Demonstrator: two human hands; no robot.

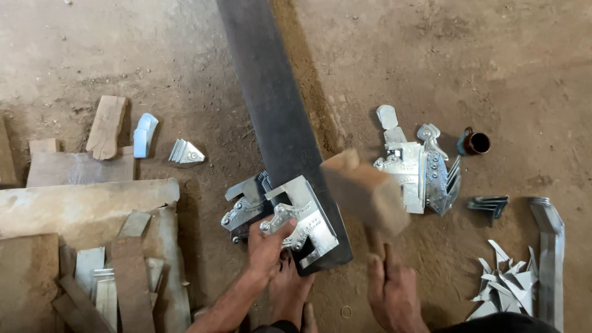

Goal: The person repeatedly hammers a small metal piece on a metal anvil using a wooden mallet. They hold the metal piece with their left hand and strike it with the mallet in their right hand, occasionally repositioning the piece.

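Observation:
My left hand (266, 246) presses a shiny cut sheet-metal piece with rivets (302, 216) flat on the near end of a long dark steel bar (271, 105) lying on the dirt floor. My right hand (391, 287) grips the handle of a wooden mallet (365, 191), whose blurred head hovers just right of the piece, over the bar's edge. A similar riveted piece (243, 206) lies to the left of the bar. My bare foot (290, 290) rests below the bar's end.
A pile of finished metal ornaments (419, 169) and a small dark cup (473, 143) lie to the right. Metal offcuts (505, 287) and a bent strip (550, 246) sit at lower right. Wooden planks and metal strips (92, 246) crowd the left.

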